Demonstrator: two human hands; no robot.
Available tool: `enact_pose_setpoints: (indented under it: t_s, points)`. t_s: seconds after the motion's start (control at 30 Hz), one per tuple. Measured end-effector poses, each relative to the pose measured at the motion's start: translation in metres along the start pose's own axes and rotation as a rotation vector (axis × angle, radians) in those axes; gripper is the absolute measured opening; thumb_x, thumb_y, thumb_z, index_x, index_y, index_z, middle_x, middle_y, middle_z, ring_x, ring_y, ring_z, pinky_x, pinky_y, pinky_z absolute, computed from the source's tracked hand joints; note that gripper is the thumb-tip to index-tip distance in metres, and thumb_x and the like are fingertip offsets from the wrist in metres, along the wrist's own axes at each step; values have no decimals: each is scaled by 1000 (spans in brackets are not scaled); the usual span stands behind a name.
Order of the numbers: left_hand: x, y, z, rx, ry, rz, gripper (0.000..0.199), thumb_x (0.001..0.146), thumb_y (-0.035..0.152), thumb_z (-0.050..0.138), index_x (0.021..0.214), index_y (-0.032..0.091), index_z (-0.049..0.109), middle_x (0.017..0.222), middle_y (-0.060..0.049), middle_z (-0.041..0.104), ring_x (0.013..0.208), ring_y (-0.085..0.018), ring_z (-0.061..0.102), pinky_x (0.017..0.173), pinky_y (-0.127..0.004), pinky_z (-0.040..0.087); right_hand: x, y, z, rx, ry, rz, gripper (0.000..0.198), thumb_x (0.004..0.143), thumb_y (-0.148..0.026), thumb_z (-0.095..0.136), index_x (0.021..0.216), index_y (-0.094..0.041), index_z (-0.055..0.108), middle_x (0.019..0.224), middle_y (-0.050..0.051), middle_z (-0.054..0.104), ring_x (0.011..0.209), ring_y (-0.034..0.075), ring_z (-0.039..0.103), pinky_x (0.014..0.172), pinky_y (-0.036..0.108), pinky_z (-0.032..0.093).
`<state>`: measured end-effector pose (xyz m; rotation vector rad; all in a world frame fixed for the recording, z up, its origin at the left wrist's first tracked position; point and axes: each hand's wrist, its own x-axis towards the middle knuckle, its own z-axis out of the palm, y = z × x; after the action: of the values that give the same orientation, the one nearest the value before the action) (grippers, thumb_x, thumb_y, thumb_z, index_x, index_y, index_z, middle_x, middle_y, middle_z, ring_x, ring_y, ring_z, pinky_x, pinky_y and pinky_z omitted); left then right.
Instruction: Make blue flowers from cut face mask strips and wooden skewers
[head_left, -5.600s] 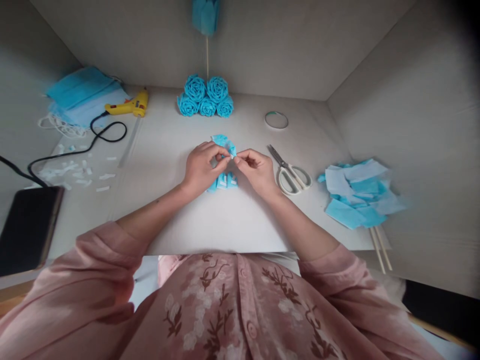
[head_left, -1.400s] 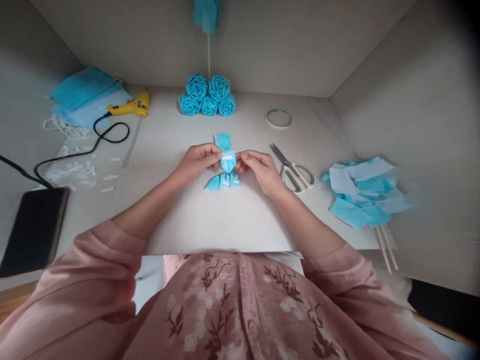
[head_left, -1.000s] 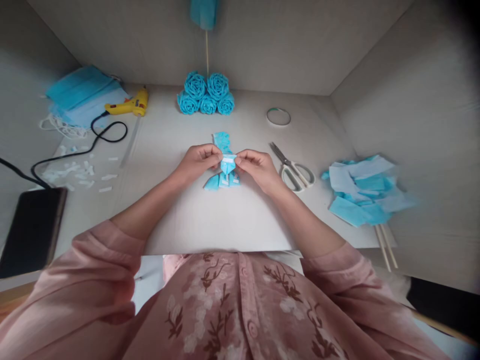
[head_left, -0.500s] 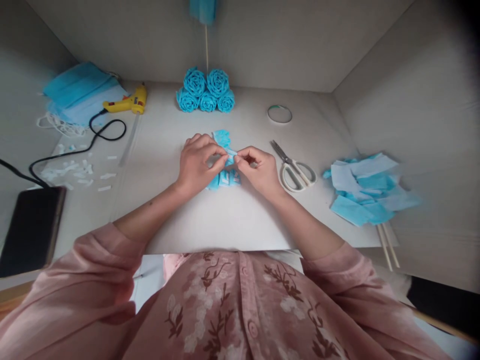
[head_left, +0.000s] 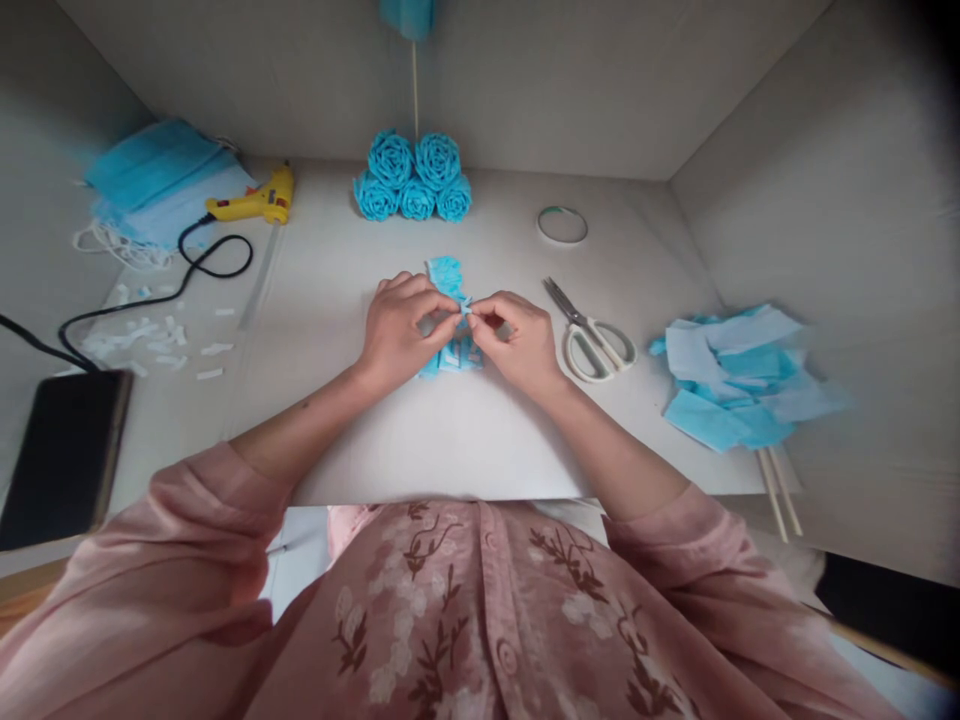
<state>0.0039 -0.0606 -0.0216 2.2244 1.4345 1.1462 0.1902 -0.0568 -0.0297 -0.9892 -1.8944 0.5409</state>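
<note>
Over the middle of the table my left hand and my right hand meet, fingertips nearly touching. Between them they pinch a small light-blue fabric piece, one side in each hand. Beyond the fingers lies a gathered blue fabric piece. Several blue pieces with white strips on them lie just below the hands, partly covered by the fingers. To the right of my right hand rest scissors with white handles, blades pointing away.
Blue rolled flowers are stacked at the back. A yellow glue gun lies by face masks; its black cord runs past white scraps toward a phone. Rightward are a ring of tape, fabric strips and sticks.
The small fabric piece between my fingertips looks narrower and more crumpled. My hands have stayed in nearly the same place; the whole view has shifted slightly.
</note>
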Motion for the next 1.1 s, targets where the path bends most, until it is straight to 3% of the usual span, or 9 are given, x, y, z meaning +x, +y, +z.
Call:
enact_pose_setpoints:
  t_s: [0.83, 1.0, 1.1]
  points:
    - [1, 4, 0, -174, -1, -50, 17, 83, 28, 56, 68, 21, 63, 71, -2, 63, 73, -18, 55, 78, -33, 41, 0, 0, 1, -3, -16, 9, 14, 87, -26, 58, 77, -23, 66, 77, 3, 70, 73, 17, 60, 76, 31, 47]
    - [1, 2, -2, -324, -36, -170, 26, 88, 38, 53, 72, 21, 62, 75, -3, 64, 78, -18, 57, 80, -31, 44, 2, -4, -2, 119, -10, 180, 13, 86, -31, 61, 78, -23, 67, 74, 1, 68, 69, 15, 57, 70, 29, 47]
    - [2, -1, -2, -437, 30, -275, 26, 88, 45, 54, 80, 21, 60, 80, -2, 62, 79, -16, 56, 80, -29, 45, 4, -5, -3, 231, -1, 292, 16, 84, -35, 63, 77, -22, 66, 70, -1, 64, 65, 14, 54, 66, 28, 45]
